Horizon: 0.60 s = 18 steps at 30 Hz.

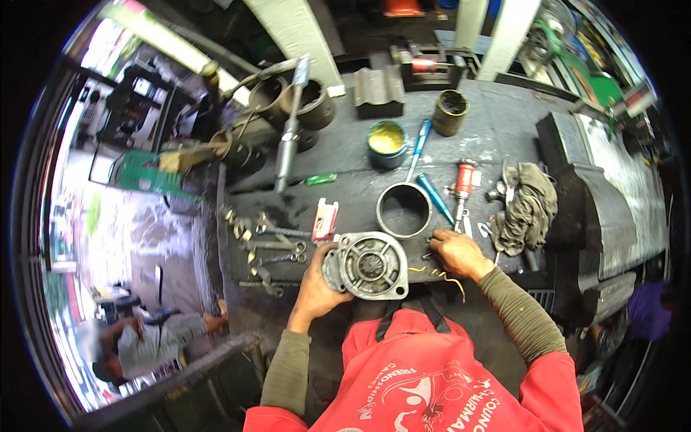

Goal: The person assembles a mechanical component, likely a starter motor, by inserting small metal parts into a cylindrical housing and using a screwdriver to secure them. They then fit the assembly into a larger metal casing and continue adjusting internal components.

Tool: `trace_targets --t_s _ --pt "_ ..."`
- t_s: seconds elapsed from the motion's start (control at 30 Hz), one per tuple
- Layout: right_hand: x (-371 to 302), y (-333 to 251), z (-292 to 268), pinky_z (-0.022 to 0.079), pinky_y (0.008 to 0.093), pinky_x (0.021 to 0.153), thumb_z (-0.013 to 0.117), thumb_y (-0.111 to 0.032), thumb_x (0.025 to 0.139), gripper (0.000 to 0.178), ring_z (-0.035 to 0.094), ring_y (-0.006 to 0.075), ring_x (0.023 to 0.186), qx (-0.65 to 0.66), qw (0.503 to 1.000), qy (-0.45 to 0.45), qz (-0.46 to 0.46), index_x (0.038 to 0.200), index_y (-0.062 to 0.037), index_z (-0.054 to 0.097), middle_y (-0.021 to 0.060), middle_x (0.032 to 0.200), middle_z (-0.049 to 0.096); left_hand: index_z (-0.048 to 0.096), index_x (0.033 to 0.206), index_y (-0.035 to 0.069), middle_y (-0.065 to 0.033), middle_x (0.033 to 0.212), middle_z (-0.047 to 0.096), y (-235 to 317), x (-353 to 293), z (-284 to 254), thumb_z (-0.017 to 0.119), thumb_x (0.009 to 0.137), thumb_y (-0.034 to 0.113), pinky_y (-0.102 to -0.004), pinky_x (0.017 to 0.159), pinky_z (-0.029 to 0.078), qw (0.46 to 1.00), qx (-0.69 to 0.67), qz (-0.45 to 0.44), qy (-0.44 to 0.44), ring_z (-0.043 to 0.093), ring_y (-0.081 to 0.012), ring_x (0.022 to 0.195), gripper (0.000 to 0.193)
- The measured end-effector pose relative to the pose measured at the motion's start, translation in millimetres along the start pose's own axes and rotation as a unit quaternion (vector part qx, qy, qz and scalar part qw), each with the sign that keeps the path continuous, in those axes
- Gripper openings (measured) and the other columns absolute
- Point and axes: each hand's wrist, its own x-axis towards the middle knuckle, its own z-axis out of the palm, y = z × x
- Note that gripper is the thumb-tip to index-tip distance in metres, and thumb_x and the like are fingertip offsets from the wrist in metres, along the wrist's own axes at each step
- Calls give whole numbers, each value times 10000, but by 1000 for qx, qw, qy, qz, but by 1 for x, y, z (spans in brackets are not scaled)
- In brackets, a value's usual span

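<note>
My left hand (314, 289) grips the side of a round cast metal motor housing (391, 266), tilted so that its spoked face and central bearing hole show. The housing is held over the near edge of the dark workbench (338, 189). To its right, my right hand (461, 253) is closed, thumb and fingers pinched together; what they hold, if anything, is too small to make out. A curly yellow wire (448, 277) runs between the housing and that hand. An open metal cylinder (389, 229) stands just beyond the housing.
Wrenches (277, 246) and a red-and-white box (324, 219) lie left. Farther back are a grease jar (386, 155), blue-handled screwdrivers (434, 196) and a brown can (450, 119). A red tool (466, 180) and grey rag (527, 209) lie right. Another person (155, 342) sits at far left.
</note>
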Motion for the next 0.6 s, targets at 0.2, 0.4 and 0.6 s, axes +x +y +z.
trace_targets --t_s 0.2,0.4,0.6 --pt "-8 -4 -45 576 433 791 757 -98 890 306 725 330 886 96 969 182 137 1172 -5 679 155 989 710 528 1455 108 -148 1386 664 -4 1 0 1043 543 134 -407 1122 499 994 -105 10 -12 638 -300 1316 1048" --pt "-27 -119 -147 570 281 685 707 56 974 501 684 138 812 448 799 380 129 1440 -5 533 122 1003 735 501 1501 104 -143 1425 643 -12 9 -20 1005 582 99 -405 1127 491 982 -151 -5 -112 624 -303 1326 1048" --pt "21 -236 -115 609 336 749 712 56 942 278 777 248 870 277 915 291 -40 1207 -12 664 130 1035 765 475 1520 110 -166 1422 658 -25 17 -25 987 574 91 -414 1134 500 985 -107 59 -119 639 -314 1328 1076"
